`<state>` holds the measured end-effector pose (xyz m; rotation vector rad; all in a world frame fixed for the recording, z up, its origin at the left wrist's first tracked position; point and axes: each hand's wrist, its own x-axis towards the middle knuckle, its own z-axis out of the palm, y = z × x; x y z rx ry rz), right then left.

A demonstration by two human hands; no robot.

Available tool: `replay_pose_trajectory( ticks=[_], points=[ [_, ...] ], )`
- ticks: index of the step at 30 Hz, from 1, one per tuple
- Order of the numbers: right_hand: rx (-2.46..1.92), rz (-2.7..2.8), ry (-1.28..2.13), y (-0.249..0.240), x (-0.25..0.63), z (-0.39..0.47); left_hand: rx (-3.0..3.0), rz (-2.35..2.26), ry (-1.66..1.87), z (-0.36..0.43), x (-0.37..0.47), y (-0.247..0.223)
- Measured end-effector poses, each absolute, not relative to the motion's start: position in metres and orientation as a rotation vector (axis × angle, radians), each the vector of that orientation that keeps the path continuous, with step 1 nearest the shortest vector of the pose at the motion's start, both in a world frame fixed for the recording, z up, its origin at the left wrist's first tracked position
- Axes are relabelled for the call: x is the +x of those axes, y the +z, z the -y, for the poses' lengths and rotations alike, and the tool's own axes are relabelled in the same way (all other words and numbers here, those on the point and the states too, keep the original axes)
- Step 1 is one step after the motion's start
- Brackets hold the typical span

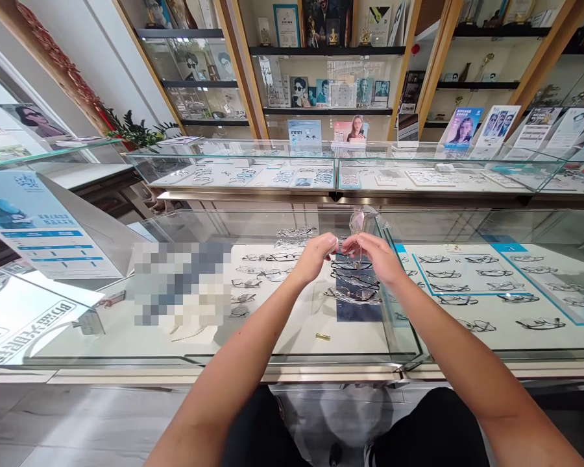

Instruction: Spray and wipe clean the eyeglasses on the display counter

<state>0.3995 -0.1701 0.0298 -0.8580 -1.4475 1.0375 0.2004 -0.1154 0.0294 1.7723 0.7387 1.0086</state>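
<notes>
We stand at a glass display case (pixel 292 354), both arms stretched out over it toward its far edge. Our right hand (pixel 376 254) is bent nearly closed, thumb and fingers pinching a pair of glasses (pixel 357 222) with a thin rim and a clear, slightly pink lens. The glasses are raised over the case, near its far edge and just left of the upright seam where the next case begins, with the lens showing above our fingers. Our left hand (pixel 315 258) is curled, thumb against the fingers, its tips close to those of the right; we cannot tell whether it has hold of the glasses too.

Below our hands, a column of dark frames (pixel 354 295) lies over a dark mat (pixel 361 314), which reaches toward the near edge. Left of the mat, more spectacles (pixel 243 283) lie in rows on the pale base. A small gold-coloured bar (pixel 322 336) lies near the near edge, left of the seam; whether it is on or under the glass we cannot make out.

In the right-hand case, other pairs (pixel 448 287) lie in and around blue-edged trays (pixel 471 296). A printed sign (pixel 53 224) leans at the left end, and a long glass counter (pixel 253 189) stands beyond the far edge.
</notes>
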Motion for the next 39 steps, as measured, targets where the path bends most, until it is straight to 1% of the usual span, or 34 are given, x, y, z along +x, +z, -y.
replay_pose_trajectory(
  ticks=[5, 11, 13, 16, 19, 21, 23, 26, 29, 33, 39],
  points=[
    [-0.840, 1.356, 1.049, 0.028, 0.401, 0.166, 1.885, -0.733, 0.925, 0.121, 0.204, 0.025],
    [-0.785, 1.364, 1.059, 0.028, 0.399, 0.168, 1.841, -0.720, 0.882, 0.122, 0.205, 0.024],
    [-0.779, 1.357, 1.062, 0.029, 0.400, 0.169, 1.785, -0.735, 0.914, 0.118, 0.202, 0.027],
    [-0.786, 1.340, 1.070, 0.032, 0.401, 0.170, 1.719, -0.807, 1.084, 0.104, 0.191, 0.032],
    [-0.788, 1.341, 1.076, 0.034, 0.402, 0.171, 1.623, -1.000, 1.335, 0.082, 0.172, 0.034],
    [-0.791, 1.346, 1.069, 0.034, 0.403, 0.171, 1.497, -1.232, 1.478, 0.065, 0.155, 0.033],
    [-0.800, 1.339, 1.063, 0.034, 0.404, 0.170, 1.329, -1.586, 1.541, 0.050, 0.137, 0.029],
    [-0.815, 1.336, 1.052, 0.031, 0.406, 0.168, 1.106, -1.845, 1.575, 0.031, 0.111, 0.021],
    [-0.837, 1.362, 1.026, 0.029, 0.409, 0.167, 0.988, -1.949, 1.575, 0.018, 0.088, 0.012],
    [-0.860, 1.383, 1.007, 0.029, 0.410, 0.167, 0.979, -1.989, 1.546, 0.008, 0.067, 0.000],
    [-0.855, 1.419, 0.999, 0.035, 0.410, 0.171, 1.010, -2.044, 1.474, 0.002, 0.056, -0.009]
  ],
)
